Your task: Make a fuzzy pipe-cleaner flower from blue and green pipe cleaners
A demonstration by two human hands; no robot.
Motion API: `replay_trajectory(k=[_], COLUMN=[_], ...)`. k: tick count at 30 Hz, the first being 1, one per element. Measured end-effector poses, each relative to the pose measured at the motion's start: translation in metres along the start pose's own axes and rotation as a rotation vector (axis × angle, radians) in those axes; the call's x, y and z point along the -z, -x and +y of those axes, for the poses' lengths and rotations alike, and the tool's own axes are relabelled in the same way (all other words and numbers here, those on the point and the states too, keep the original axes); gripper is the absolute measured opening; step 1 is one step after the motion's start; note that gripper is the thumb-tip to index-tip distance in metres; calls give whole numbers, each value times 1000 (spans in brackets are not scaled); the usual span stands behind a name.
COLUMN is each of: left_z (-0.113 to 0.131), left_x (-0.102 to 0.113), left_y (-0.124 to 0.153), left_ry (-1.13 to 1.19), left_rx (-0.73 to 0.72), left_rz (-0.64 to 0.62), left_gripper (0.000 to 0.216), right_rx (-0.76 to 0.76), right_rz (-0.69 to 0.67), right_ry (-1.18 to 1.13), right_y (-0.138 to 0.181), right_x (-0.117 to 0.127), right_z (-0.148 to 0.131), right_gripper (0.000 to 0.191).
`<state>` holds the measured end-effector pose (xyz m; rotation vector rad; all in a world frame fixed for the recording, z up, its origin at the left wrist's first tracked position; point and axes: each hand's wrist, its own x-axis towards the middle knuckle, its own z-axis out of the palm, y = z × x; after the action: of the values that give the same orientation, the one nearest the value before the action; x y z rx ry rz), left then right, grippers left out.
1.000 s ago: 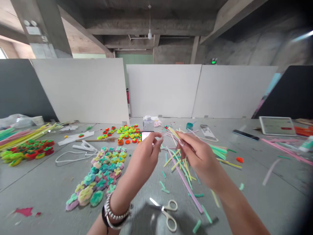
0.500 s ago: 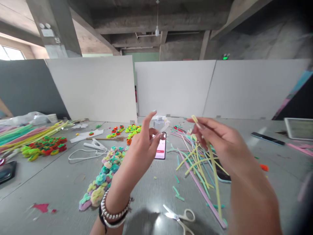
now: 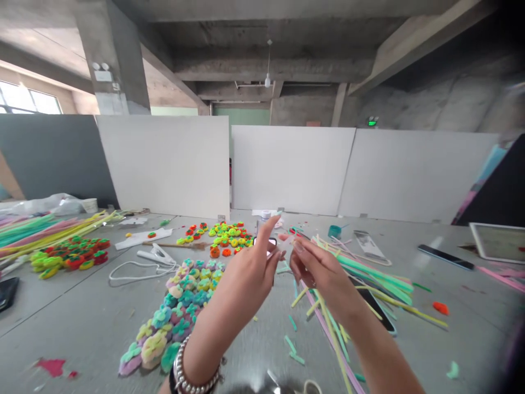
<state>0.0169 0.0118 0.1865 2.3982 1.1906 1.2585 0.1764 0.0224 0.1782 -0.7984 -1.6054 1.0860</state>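
My left hand [image 3: 250, 273] is raised over the table, index finger stretched up and thumb apart from it, with nothing visible held. A beaded bracelet [image 3: 191, 372] circles that wrist. Close to its right, my right hand [image 3: 318, 265] pinches its thumb and fingertips together. From below this hand a thin yellow pipe cleaner [image 3: 334, 336] runs down toward the table front; the fingers cover its upper part. A phone with a lit screen [image 3: 270, 244] is mostly hidden behind the left hand. Beside the left forearm lie rows of pastel fuzzy flowers [image 3: 180, 312].
Green pipe cleaners [image 3: 381, 276] and a dark phone [image 3: 375, 306] lie at right. Scissors [image 3: 311, 387] are cut off at the front edge. Orange and yellow fuzzy pieces [image 3: 232, 235] sit behind; a white cord [image 3: 135, 268] lies left. White panels [image 3: 287, 169] stand at the back.
My right hand has moved left, close to the left hand, with the yellow pipe cleaner. The view has tilted upward, so the scissors are now mostly out of frame.
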Motion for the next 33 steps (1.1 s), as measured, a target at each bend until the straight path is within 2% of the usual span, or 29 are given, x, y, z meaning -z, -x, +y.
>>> replay_trajectory(k=[13, 19, 24, 30, 33], left_z=[-3, 2, 3, 5, 6], left_x=[9, 9, 10, 4, -1], left_y=[4, 4, 3, 2, 2], left_ry=[-173, -158, -212, -257, -301], left_rx=[-38, -76, -97, -92, -122], left_rz=[-51, -96, -71, -17, 18], left_gripper=[54, 53, 53, 31, 35], right_rx=[-38, 1, 41, 71, 75], right_rz=[-15, -23, 11, 102, 124], right_ry=[-16, -93, -84, -87, -71], right_y=[4, 3, 3, 3, 3], right_x=[0, -4, -4, -3, -2], right_z=[-1, 1, 0, -1, -1], right_gripper=[47, 28, 22, 19, 19])
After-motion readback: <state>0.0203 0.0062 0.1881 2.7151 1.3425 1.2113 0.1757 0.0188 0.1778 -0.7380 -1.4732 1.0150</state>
